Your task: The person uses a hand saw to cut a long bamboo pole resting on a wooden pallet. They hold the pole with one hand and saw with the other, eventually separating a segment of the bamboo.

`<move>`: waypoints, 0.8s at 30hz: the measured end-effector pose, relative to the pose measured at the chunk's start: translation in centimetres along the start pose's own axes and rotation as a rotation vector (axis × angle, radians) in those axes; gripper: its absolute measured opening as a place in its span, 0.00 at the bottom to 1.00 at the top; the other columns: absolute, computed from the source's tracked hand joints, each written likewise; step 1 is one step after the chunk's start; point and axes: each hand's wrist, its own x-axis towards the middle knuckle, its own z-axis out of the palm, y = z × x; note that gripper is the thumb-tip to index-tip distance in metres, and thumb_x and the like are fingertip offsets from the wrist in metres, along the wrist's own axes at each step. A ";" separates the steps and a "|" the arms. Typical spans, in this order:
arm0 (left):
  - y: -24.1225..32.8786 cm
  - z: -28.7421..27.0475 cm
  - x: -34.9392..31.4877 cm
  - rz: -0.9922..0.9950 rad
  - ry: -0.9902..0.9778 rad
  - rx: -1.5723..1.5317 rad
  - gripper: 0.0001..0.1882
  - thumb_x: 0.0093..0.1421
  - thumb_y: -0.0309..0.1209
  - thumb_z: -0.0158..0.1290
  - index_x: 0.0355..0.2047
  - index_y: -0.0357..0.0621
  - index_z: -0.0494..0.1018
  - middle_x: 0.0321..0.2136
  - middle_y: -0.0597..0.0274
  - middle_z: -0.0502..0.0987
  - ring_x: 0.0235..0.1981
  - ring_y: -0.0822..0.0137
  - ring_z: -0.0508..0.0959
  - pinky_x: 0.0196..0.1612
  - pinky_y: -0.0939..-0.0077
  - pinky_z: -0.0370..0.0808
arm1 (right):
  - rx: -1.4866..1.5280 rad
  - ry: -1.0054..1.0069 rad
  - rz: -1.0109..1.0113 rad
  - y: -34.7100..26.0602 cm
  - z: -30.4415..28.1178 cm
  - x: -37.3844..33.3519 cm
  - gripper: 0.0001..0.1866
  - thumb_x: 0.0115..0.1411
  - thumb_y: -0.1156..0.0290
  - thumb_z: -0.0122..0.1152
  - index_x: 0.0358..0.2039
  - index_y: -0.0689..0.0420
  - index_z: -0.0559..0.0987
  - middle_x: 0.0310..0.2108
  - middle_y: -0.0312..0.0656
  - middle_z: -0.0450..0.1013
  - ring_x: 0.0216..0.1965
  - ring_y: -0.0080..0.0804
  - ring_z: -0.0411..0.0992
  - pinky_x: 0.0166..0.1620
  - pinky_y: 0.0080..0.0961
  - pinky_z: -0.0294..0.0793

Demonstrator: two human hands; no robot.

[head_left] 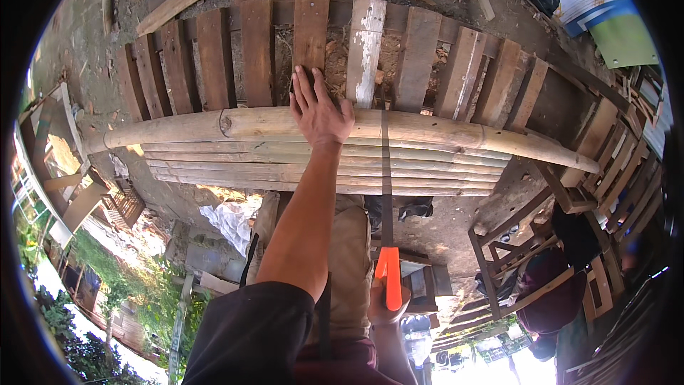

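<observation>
A thick bamboo pole [271, 122] lies crosswise in front of me, over a wooden slatted bench or rack. My left hand [319, 108] rests on the pole near its middle, palm down, fingers stretched out toward the slats. To its right, the long thin blade of a handsaw [387, 192] runs away from me, its far part at the pole. My right hand [390, 301] is closed round the saw's orange handle, low in the view and partly hidden by it. Whether the blade has cut into the bamboo I cannot tell.
Split bamboo strips [313, 170] lie side by side on my side of the pole. Wood slats [258, 53] stretch beyond it, and scrap boards [174, 7] lie farther off. At right are wooden frames [491, 271] and another person in maroon [548, 292]. White plastic [231, 217] lies left.
</observation>
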 end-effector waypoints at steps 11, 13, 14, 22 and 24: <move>0.3 0.2 0.3 0.001 0.003 -0.002 0.43 0.55 0.42 0.49 0.71 0.43 0.55 0.75 0.47 0.45 0.76 0.53 0.45 0.73 0.52 0.45 | 0.043 -0.051 0.104 -1.5 -0.1 1.5 0.08 0.61 0.73 0.62 0.25 0.61 0.78 0.16 0.40 0.72 0.19 0.25 0.72 0.25 0.28 0.69; 0.2 0.2 0.0 -0.002 0.005 -0.001 0.43 0.55 0.42 0.49 0.71 0.43 0.55 0.75 0.47 0.45 0.76 0.53 0.45 0.73 0.52 0.45 | 0.108 -0.036 0.112 -1.0 -0.7 1.2 0.09 0.60 0.73 0.62 0.24 0.62 0.78 0.16 0.40 0.71 0.18 0.24 0.69 0.24 0.28 0.68; 0.1 0.1 -0.1 -0.004 0.007 -0.002 0.43 0.55 0.42 0.49 0.71 0.43 0.55 0.75 0.47 0.45 0.76 0.53 0.45 0.73 0.52 0.44 | 0.138 -0.030 0.115 -0.6 -0.8 1.2 0.09 0.60 0.73 0.62 0.24 0.62 0.77 0.16 0.40 0.70 0.18 0.24 0.68 0.24 0.28 0.68; 0.4 0.2 0.0 0.030 0.012 0.001 0.44 0.54 0.42 0.49 0.71 0.44 0.55 0.74 0.46 0.46 0.76 0.52 0.46 0.73 0.52 0.45 | 0.117 -0.010 0.096 -2.0 4.3 9.3 0.09 0.62 0.72 0.62 0.26 0.62 0.79 0.17 0.42 0.71 0.19 0.26 0.69 0.25 0.30 0.70; 0.1 0.2 -0.2 0.007 0.017 0.011 0.44 0.54 0.42 0.49 0.71 0.44 0.55 0.74 0.46 0.46 0.76 0.52 0.46 0.73 0.52 0.46 | 0.011 -0.086 0.024 -1.3 0.5 1.6 0.06 0.61 0.73 0.60 0.31 0.62 0.81 0.21 0.42 0.76 0.23 0.37 0.77 0.29 0.31 0.75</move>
